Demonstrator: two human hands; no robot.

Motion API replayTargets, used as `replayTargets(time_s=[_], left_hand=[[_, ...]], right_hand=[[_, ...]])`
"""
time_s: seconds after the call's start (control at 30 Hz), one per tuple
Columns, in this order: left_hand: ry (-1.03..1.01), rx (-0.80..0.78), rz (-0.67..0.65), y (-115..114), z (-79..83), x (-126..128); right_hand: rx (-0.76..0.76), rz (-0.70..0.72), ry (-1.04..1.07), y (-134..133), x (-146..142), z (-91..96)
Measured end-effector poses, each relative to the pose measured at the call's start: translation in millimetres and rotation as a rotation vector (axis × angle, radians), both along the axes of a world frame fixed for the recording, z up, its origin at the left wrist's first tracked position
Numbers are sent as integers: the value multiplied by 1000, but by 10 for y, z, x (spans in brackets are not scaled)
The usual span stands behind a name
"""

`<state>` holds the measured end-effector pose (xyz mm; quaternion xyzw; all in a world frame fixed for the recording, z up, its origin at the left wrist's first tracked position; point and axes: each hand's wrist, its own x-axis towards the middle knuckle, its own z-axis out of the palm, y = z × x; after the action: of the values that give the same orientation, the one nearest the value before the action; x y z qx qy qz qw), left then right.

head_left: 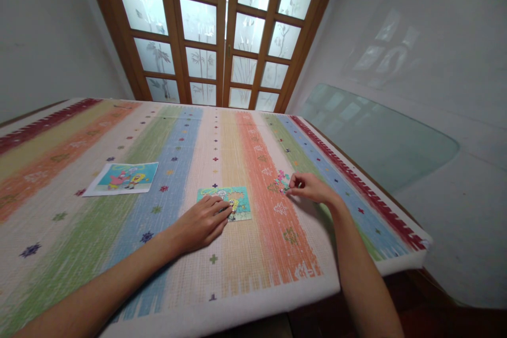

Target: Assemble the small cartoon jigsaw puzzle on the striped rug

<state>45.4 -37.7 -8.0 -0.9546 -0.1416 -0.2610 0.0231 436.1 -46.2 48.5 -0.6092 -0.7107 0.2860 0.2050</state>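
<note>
A partly assembled jigsaw puzzle (242, 207) with a teal cartoon picture lies flat near the front of the table. My left hand (209, 216) rests on its left part, fingers stretched out, covering some of the pieces. To the right, a small heap of loose puzzle pieces (282, 178), pink and teal, sits on the orange stripe. At the heap's near right edge my right hand (309, 188) is closed in a pinch, with a small puzzle piece at its fingertips, mostly hidden. A printed reference picture (130, 178) of the cartoon lies farther left.
A striped, patterned tablecloth (158, 253) covers the wide table, and its front edge runs just before me. Wooden doors with frosted panes (202, 21) stand beyond the far edge. White walls flank both sides; a pale green glassy panel (380, 132) is at the right.
</note>
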Motion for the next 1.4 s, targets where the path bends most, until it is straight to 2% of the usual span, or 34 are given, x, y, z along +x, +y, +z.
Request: replayTargets(time_s=[0.2, 0.37, 0.53, 0.63, 0.8, 0.93, 1.13, 1.4], left_hand=[[20, 21, 8, -2, -2, 2], [-9, 24, -3, -12, 35, 22], [-17, 20, -3, -21, 67, 38], [-9, 29, 8, -23, 67, 34], [-12, 22, 8, -14, 28, 22], [-20, -1, 2, -11, 12, 18], [-3, 13, -1, -24, 42, 26], [-11, -13, 2, -8, 14, 20]], right_hand=[[73, 105, 151, 28, -424, -9], [101, 242, 227, 32, -876, -202], [44, 163, 373, 7, -1181, -374], [82, 87, 321, -18, -1294, -384], [239, 72, 44, -53, -1357, -335], [318, 127, -15, -40, -1257, -305], [264, 270, 23, -25, -1099, -329], [184, 337, 44, -55, -1163, -302]])
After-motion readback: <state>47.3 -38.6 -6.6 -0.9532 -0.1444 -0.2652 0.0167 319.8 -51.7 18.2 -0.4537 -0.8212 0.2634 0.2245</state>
